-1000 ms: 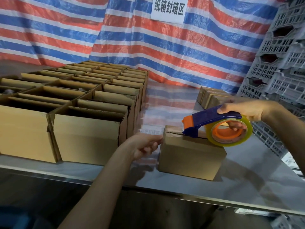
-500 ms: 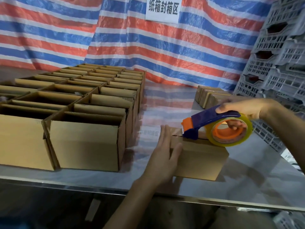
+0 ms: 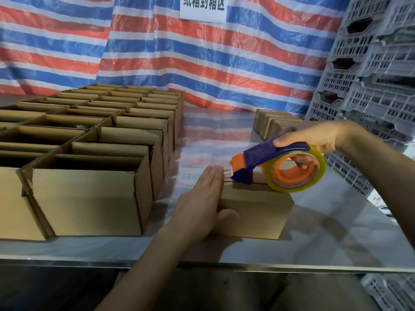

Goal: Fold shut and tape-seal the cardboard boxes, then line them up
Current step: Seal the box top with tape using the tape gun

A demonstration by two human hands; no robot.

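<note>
Left hand [image 3: 202,203], fingers straight, presses the left end of the closed box [image 3: 256,212]; we judge it pins the tape start. On the box top, right hand [image 3: 314,140] grips the tape dispenser [image 3: 276,169] at the seam. Left of the box stand open boxes [image 3: 89,194]; beyond it, sealed boxes [image 3: 271,122].

We saw open boxes [image 3: 89,194] packed across left of worktop [image 3: 336,239], nearly to front edge. Bare lane ran between them and closed box [image 3: 253,209] toward back edge; left hand [image 3: 202,203] narrowed its near end. Front right corner, we noted, lay free. Sealed boxes [image 3: 267,122] blocked back right; crates [image 3: 370,97] walled right edge.
</note>
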